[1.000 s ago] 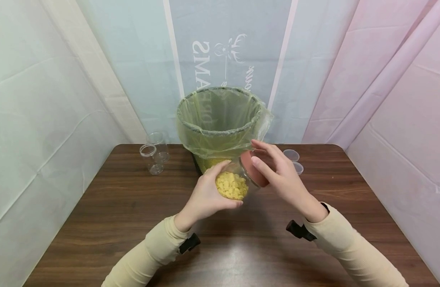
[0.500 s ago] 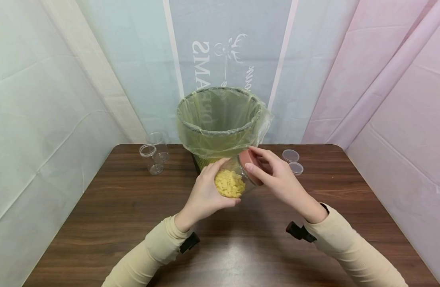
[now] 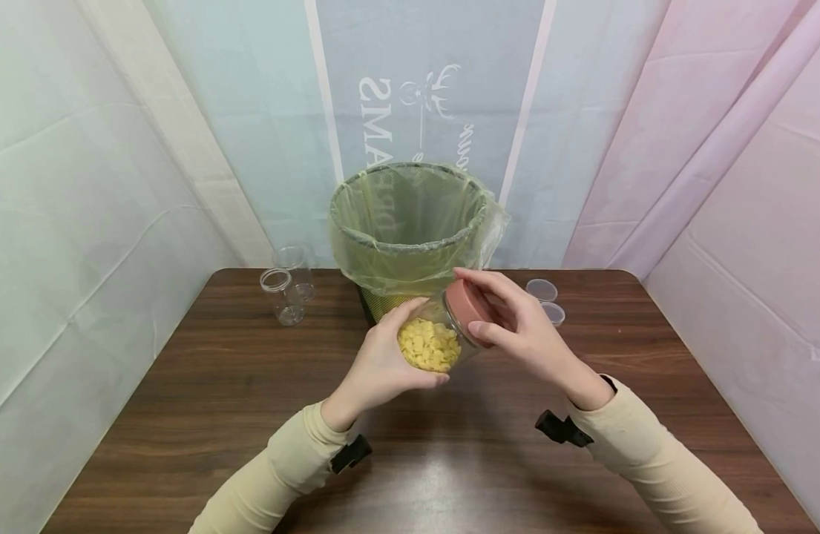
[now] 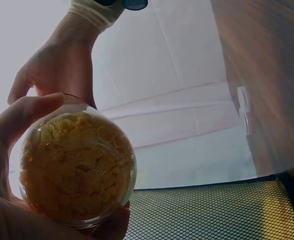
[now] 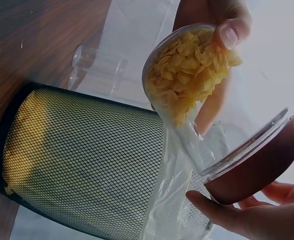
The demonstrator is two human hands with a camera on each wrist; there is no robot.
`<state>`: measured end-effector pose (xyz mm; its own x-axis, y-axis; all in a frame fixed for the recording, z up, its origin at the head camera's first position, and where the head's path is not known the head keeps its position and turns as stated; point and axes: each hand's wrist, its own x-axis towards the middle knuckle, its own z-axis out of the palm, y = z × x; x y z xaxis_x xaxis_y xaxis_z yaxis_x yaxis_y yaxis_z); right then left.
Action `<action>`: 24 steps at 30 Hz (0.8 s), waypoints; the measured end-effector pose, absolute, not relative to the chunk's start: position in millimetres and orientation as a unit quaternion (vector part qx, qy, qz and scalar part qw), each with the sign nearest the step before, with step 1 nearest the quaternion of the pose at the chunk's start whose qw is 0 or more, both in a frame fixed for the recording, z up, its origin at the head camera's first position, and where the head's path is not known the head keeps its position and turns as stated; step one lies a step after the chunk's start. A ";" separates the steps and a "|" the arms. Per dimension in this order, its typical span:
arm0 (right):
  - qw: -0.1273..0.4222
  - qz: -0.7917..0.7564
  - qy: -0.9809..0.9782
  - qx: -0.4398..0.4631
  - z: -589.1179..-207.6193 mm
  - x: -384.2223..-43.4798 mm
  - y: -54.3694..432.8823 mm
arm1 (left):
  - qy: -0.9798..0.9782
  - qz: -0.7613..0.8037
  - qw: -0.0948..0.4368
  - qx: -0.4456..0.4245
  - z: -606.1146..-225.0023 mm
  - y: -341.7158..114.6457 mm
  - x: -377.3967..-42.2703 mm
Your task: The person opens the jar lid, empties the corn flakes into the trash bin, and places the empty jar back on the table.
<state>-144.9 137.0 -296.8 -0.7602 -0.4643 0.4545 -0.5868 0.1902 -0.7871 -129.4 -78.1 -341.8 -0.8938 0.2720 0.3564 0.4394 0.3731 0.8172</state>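
Note:
My left hand (image 3: 381, 356) grips a clear jar (image 5: 169, 131) partly filled with yellow flakes (image 3: 428, 345) that look like cornflakes. The jar is tilted, its mouth toward the upper right in the head view. At the mouth sits a reddish-pink lid (image 3: 468, 310), which my right hand (image 3: 526, 334) holds by its side, thumb near and fingers on the far side. From the left wrist view, the jar's round base (image 4: 79, 170) faces the camera with flakes against it, and the left thumb and fingers wrap its sides. The right fingers behind the lid are partly hidden.
Just beyond the hands stands a mesh bin (image 5: 87, 155) lined with a thin yellow-green bag (image 3: 383, 263). Two clear open jars (image 3: 283, 300) (image 3: 299, 278) stand at the table's back left. Two clear flat lids (image 3: 542, 289) (image 3: 553, 313) lie at the back right of the wooden table (image 3: 216, 400).
My right fingers have shifted around the lid, from a looser spread to a closer hold, with the thumb now lower. The jar and my left hand have moved only slightly.

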 end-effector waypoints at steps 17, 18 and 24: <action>-0.004 0.482 -0.855 0.190 -295.8 -143.6 139.7 | -0.842 -0.485 0.116 -0.203 -342.3 -76.0 -131.8; -0.004 0.483 -0.855 0.192 -295.9 -143.4 139.8 | -0.843 -0.484 0.115 -0.202 -342.3 -76.1 -132.0; -0.004 0.504 -0.833 0.227 -296.6 -142.5 143.2 | -0.840 -0.493 0.101 -0.200 -341.2 -77.3 -131.1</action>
<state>-142.5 143.2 -296.6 -0.8972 -0.3818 0.2222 -0.3738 0.3882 -0.8424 -131.1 -77.3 -341.2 -0.8996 0.2358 0.3675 0.4359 0.4332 0.7889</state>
